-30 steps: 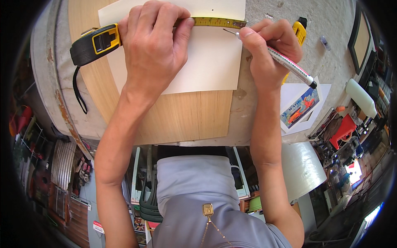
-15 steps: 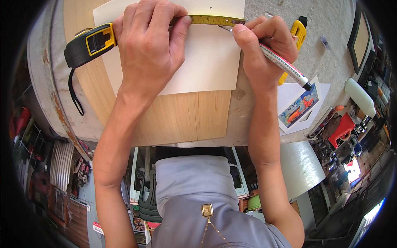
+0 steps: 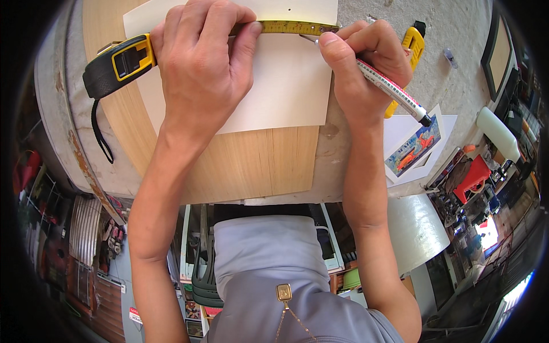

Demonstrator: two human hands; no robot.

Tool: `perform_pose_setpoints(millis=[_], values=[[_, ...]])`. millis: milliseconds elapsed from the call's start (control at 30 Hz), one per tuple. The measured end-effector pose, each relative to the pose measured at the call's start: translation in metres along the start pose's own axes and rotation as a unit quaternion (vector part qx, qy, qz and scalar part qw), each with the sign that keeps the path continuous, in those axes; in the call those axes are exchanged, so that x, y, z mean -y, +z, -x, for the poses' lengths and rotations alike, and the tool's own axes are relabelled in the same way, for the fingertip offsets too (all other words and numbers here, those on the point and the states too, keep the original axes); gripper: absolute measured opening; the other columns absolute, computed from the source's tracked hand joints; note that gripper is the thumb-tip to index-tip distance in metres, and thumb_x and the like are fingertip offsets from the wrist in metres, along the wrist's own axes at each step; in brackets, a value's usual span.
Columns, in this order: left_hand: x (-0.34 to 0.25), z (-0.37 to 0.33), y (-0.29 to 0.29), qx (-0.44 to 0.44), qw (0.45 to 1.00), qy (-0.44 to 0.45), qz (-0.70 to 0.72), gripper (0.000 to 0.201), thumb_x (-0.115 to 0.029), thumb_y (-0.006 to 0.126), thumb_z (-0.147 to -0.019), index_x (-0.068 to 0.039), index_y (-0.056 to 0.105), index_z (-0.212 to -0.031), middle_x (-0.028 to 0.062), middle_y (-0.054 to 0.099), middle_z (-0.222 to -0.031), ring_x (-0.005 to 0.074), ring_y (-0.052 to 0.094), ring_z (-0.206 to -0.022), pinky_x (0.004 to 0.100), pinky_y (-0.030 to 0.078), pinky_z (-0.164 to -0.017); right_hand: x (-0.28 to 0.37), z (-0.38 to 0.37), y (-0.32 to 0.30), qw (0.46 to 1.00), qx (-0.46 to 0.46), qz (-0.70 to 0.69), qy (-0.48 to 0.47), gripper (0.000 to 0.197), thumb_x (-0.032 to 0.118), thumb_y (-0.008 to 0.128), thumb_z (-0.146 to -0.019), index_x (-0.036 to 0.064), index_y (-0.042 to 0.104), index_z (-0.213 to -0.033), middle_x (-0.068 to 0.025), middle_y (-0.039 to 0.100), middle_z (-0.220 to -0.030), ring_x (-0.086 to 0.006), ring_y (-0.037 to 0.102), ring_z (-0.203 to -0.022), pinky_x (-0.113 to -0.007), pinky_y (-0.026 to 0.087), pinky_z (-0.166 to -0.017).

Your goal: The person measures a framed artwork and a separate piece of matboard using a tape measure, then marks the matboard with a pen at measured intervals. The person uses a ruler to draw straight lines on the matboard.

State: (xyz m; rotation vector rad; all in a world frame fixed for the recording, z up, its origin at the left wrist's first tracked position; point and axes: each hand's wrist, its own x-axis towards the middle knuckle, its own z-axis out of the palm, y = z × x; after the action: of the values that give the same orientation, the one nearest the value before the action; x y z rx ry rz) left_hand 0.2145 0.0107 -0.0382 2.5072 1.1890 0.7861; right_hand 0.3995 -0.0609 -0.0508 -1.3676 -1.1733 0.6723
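A sheet of cream card [image 3: 280, 86] lies on a wood-grain board [image 3: 246, 163] on the worktable. Across the card's far part stretches a tape measure [image 3: 297, 27], its black and yellow case [image 3: 119, 66] to the left with a wrist strap hanging down. My left hand [image 3: 203, 74] is closed on the tape, pinching the blade between thumb and fingers. At the blade's right end, my right hand [image 3: 372, 71] grips a white marker pen [image 3: 394, 91]. The pen's thin tip points left, just below the blade's near edge; whether it touches the card I cannot tell. A small dark dot shows beyond the tape.
A yellow utility knife [image 3: 413, 43] lies partly behind my right hand. Right of my forearm are a colourful picture print [image 3: 413, 150] and white card pieces. A dark frame [image 3: 496, 54] rests at the far right. A metal strip [image 3: 80, 148] edges the table's left.
My left hand and the tape measure have shifted slightly left. The pen tip and right thumb have also moved a little left, and the cream card's left edge with them.
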Motion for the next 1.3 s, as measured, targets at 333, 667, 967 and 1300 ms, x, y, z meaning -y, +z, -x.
perform_pose_setpoints(millis=[333,667,967,1300], values=[[-0.001,0.0,-0.001,0.004,1.0,-0.002,-0.003,0.014,-0.008,0.076,-0.083,-0.009,0.066,-0.093,0.0025,0.066,-0.094,0.0199,0.062,-0.085,0.0328,0.042,-0.078,0.0,-0.001,-0.001,1.0,0.007,0.012,-0.012,0.028,-0.006,0.07,-0.081,0.0036,0.046,-0.07,-0.0053,0.06,-0.061,-0.0036,0.042,-0.051,-0.02,0.031,-0.047],[0.001,0.0,0.0,-0.002,1.0,0.007,0.011,0.014,-0.008,0.076,-0.083,-0.008,0.066,-0.093,0.0029,0.066,-0.093,0.0203,0.062,-0.085,0.0327,0.043,-0.076,0.0,-0.001,-0.001,1.0,0.007,0.006,-0.011,0.028,-0.007,0.07,-0.081,0.0034,0.046,-0.07,-0.0045,0.06,-0.062,-0.0036,0.041,-0.052,-0.02,0.031,-0.048],[0.002,0.0,0.002,-0.011,1.0,0.011,0.014,0.015,-0.008,0.076,-0.082,-0.009,0.066,-0.092,0.0025,0.066,-0.093,0.0198,0.061,-0.084,0.0327,0.041,-0.075,0.003,0.002,0.005,0.989,-0.12,-0.077,-0.033,0.016,0.008,0.075,-0.087,0.001,0.06,-0.087,-0.0078,0.065,-0.07,-0.0107,0.056,-0.057,-0.021,0.042,-0.053],[0.001,0.002,0.003,-0.011,1.0,-0.004,-0.001,0.015,-0.009,0.076,-0.082,-0.011,0.066,-0.093,-0.0008,0.065,-0.092,0.0188,0.059,-0.085,0.034,0.039,-0.079,-0.001,0.003,0.01,0.988,-0.083,0.128,-0.026,0.025,-0.012,0.067,-0.07,0.0066,0.069,-0.087,-0.0042,0.069,-0.081,-0.0174,0.064,-0.072,-0.028,0.051,-0.064]])
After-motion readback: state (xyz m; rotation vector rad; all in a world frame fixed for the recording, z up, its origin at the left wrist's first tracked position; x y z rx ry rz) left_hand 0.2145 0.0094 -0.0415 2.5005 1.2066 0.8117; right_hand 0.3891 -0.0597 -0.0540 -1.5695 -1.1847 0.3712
